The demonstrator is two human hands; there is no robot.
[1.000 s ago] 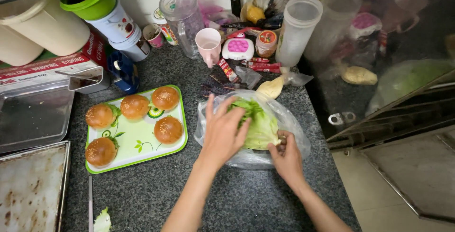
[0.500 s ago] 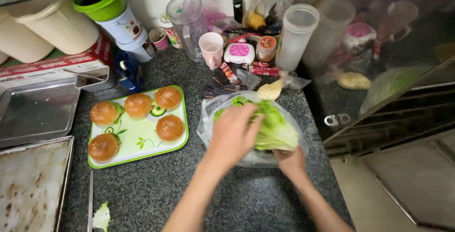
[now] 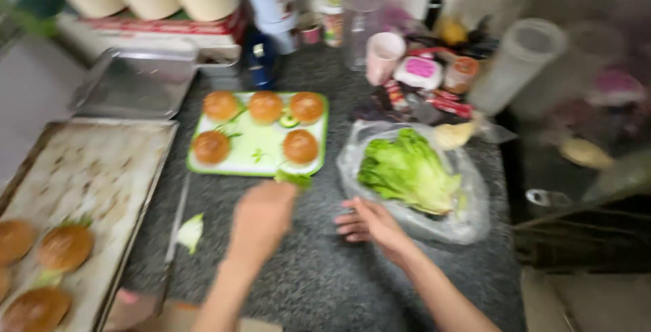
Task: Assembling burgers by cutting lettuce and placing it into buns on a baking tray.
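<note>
Your left hand pinches a lettuce piece beside the green bun tray; your right hand, fingers loosely spread, touches the lettuce bag.

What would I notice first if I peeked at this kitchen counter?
Probably the green tray in the middle, with five round buns on it. Beside it on the right lies bright lettuce in a clear bag. The left hand holds a small leaf piece near the tray, and the right hand touches the bag.
</note>
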